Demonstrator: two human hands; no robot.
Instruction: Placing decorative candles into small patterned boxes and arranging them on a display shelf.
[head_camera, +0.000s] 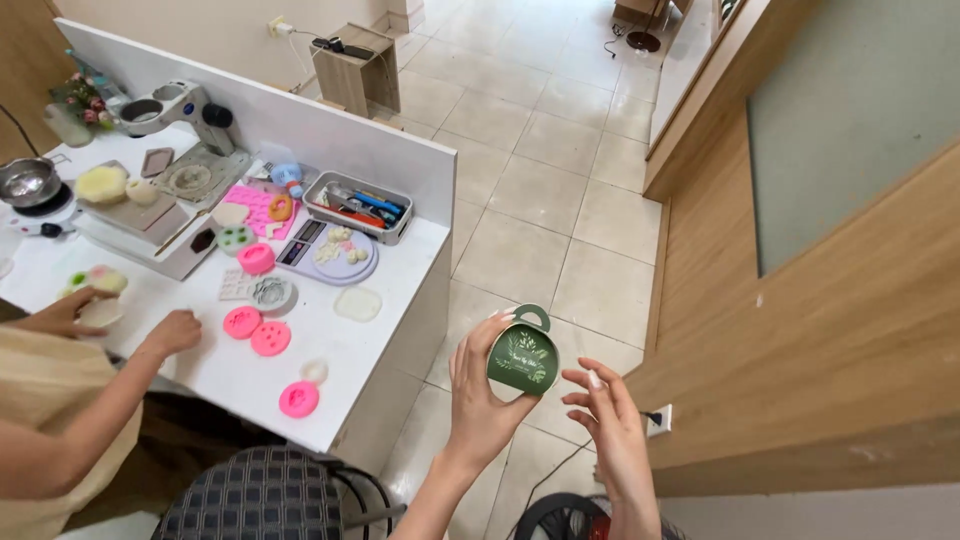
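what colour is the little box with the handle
Dark green with a pale leaf pattern, held in the left hand; box, head view.

Bright, even daylight; sharp, wide-angle view.

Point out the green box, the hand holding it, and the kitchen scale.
green box (523, 358), head view, on its leaf-printed front.
left hand (480, 395), head view, on the palm beside the box.
kitchen scale (330, 252), head view, on its round platform.

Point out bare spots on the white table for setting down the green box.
Free: the table front-right corner between the clear mould and lowest pink mould; also the strip left of the pink moulds, near the co-worker's hand. Crowded: back, around the scale and tool tray.
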